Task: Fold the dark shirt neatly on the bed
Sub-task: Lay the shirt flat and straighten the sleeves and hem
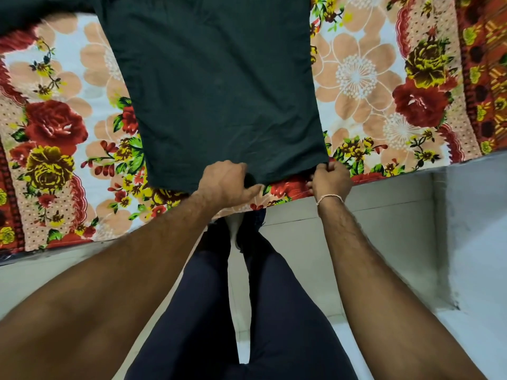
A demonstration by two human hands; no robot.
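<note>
The dark green shirt (219, 78) lies spread flat on the bed (356, 75), its hem toward me at the bed's near edge. One sleeve reaches off to the upper left. My left hand (225, 182) grips the hem near its middle, fingers curled into the cloth. My right hand (330, 178) pinches the hem's right corner. The collar end runs out of the top of the frame.
A floral bedsheet in red, peach and yellow covers the bed. Its near edge (384, 185) runs across the frame just past my hands. Pale tiled floor (411, 242) lies below, with my legs in dark trousers (247, 311) standing close to the bed.
</note>
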